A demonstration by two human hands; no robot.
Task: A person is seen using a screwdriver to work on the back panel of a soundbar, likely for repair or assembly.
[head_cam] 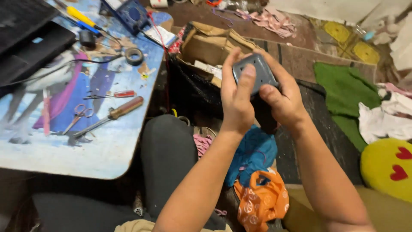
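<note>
- The left hand (235, 96) is holding a small grey box (256, 72) up in front of the person, with fingers wrapped round its left side and the thumb pressing on its face.
- The right hand (281, 96) is gripping the box's right side, thumb on its lower edge.
- A brown-handled screwdriver (112, 116), small scissors (78, 116) and a tape roll (134, 56) are lying on the picture-covered table (107, 150) to the left.

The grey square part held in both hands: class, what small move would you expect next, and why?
Probably a thumb press or slight turn: the grey square part sits between the left hand and right hand, thumbs on its face, while the screwdriver lies untouched.
</note>
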